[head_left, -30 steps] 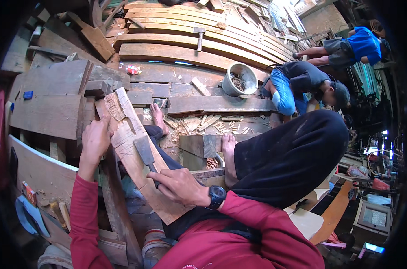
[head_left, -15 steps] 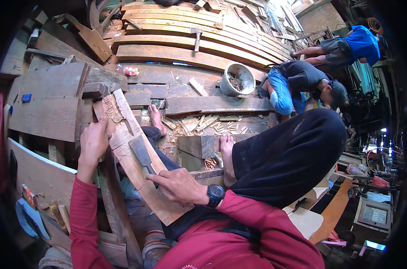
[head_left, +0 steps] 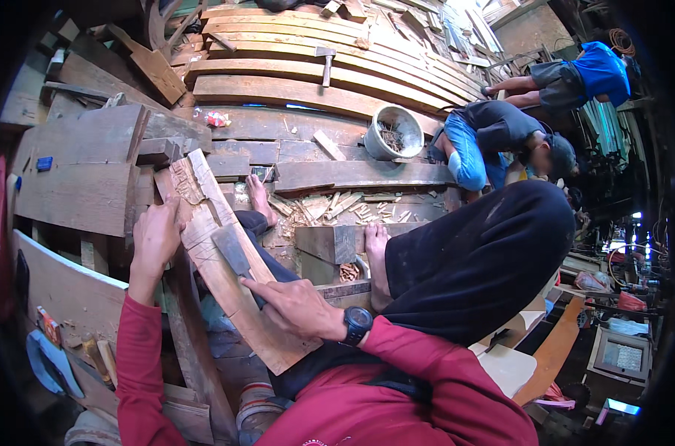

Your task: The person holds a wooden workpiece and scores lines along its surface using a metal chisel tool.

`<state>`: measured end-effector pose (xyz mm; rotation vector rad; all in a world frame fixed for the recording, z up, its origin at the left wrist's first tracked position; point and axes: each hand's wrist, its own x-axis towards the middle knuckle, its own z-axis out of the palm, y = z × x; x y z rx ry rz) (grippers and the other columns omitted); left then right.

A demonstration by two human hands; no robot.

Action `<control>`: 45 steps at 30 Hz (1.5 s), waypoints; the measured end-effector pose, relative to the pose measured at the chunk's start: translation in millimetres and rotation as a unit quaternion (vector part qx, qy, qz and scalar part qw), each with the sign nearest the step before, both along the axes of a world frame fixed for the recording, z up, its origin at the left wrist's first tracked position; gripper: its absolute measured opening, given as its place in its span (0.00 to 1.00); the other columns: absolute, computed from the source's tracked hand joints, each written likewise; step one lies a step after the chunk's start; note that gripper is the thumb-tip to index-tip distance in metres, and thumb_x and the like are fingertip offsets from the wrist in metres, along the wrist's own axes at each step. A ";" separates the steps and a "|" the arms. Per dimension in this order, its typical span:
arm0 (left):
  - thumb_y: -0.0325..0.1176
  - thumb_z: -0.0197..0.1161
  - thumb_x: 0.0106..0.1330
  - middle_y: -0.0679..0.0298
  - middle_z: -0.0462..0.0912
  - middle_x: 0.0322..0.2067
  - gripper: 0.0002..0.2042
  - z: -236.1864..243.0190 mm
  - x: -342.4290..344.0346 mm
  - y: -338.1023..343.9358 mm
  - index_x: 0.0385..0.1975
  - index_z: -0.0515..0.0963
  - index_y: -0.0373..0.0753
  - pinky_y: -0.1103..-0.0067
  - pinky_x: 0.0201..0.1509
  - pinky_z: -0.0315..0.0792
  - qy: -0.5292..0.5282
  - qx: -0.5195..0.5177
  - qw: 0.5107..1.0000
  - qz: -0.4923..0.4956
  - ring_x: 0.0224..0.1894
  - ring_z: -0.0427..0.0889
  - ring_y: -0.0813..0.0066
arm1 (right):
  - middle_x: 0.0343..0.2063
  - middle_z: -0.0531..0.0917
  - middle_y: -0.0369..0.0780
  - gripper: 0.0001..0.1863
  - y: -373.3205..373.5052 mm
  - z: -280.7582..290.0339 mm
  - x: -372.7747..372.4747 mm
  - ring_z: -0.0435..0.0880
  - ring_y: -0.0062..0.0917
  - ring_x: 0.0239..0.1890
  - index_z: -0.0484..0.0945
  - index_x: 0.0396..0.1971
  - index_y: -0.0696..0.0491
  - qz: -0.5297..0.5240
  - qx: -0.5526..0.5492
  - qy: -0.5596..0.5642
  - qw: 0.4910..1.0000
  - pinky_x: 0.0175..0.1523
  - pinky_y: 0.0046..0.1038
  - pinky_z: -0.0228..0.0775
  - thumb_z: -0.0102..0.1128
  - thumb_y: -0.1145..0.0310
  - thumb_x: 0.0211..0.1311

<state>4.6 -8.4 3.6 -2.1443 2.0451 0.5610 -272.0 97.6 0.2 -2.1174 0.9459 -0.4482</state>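
Two bare hands are at a pale wooden plank (head_left: 237, 301), which slants from just beyond the left hand (head_left: 157, 234) down to the lap below the right hand (head_left: 299, 306). The right hand grasps a flat-bladed tool (head_left: 231, 249) by its handle end, mostly hidden under the fingers; its index finger stretches forward to the base of the blade, which lies over the plank's face ahead of the grip and points toward the far end. A black watch (head_left: 357, 325) sits on the wrist just behind this hand.

The left hand touches the plank's left edge with bent fingers, its index finger pointing up along the wood; whether it clamps the board cannot be told, since the underside is hidden. Just beyond and to the right of these fingertips is a rough, chipped patch (head_left: 187, 184).

Past the right hand, pale wood chips (head_left: 345, 208) are strewn over the floor near a bare foot (head_left: 378, 260). Farther off in that direction are a bucket (head_left: 378, 141) holding dark bits and a hammer (head_left: 327, 67) lying on boards. Well to the right of the bucket, a person in a blue shirt (head_left: 603, 73) bends forward.
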 end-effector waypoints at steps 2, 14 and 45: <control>0.31 0.70 0.58 0.44 0.84 0.38 0.22 -1.8 1.1 3.3 0.54 0.76 0.42 0.55 0.45 0.76 0.008 -0.024 1.000 -0.006 0.42 0.82 0.41 | 0.27 0.80 0.43 0.32 -1.3 19.6 6.1 0.81 0.38 0.26 0.68 0.64 0.56 0.002 0.000 -0.031 1.000 0.31 0.37 0.73 0.58 0.73 0.56; 0.32 0.70 0.57 0.42 0.83 0.37 0.20 -0.9 3.1 1.8 0.51 0.77 0.41 0.54 0.43 0.77 -0.001 -0.019 1.000 -0.004 0.41 0.83 0.40 | 0.33 0.84 0.48 0.36 -3.4 1.8 6.6 0.83 0.42 0.28 0.65 0.67 0.52 -0.047 0.055 -0.029 0.997 0.32 0.40 0.75 0.57 0.75 0.54; 0.34 0.70 0.59 0.44 0.84 0.31 0.17 -4.3 0.9 2.0 0.45 0.75 0.35 0.54 0.39 0.77 -0.001 -0.039 0.999 -0.024 0.37 0.84 0.41 | 0.32 0.81 0.48 0.34 2.2 5.4 7.7 0.82 0.43 0.28 0.61 0.68 0.54 -0.036 0.038 -0.043 0.998 0.33 0.40 0.74 0.55 0.73 0.59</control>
